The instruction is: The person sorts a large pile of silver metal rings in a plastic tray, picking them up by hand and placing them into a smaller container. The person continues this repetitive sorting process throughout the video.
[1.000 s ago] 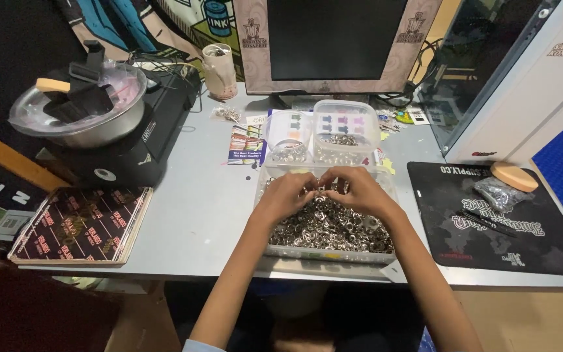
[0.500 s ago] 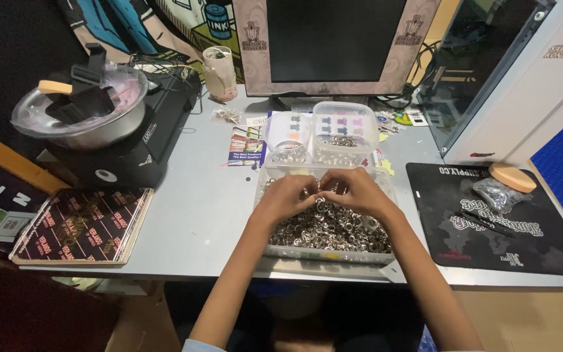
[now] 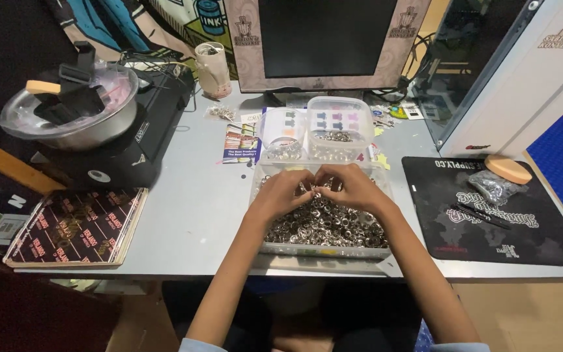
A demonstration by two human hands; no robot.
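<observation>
- Hands over the clear rectangular plastic tray [image 3: 263, 246] heaped with small silver metal rings [image 3: 324, 225], at the front edge of the grey table [image 3: 193, 208].
- Left hand [image 3: 283, 192]: fingers curled in, tips pinched together at the tray's middle, on the ring pile. Looks closed on a ring or two, but the piece itself is too small to make out.
- Right hand [image 3: 353, 188]: same posture, fingers bent and pinched, tips meeting the left hand's tips. What it grips: cannot tell.
- Both hands touch each other at the fingertips, just above the rings.
- Behind the tray, touching or just beside it: two smaller clear plastic tubs [image 3: 340, 127], the right one with a few rings at the bottom.
- Left of the tray, well apart: steel bowl [image 3: 73, 130] on a black box-shaped machine [image 3: 135, 146]; dark patterned printed sheets [image 3: 76, 225] at the table edge.
- Right: black mouse mat [image 3: 490, 215] with a round tan puck [image 3: 508, 169] and a crumpled clear bag [image 3: 493, 186].
- Versus half a second ago: hands in the same spot, pinch unchanged, fingertips shifted only slightly. Tray and tubs have not moved.
</observation>
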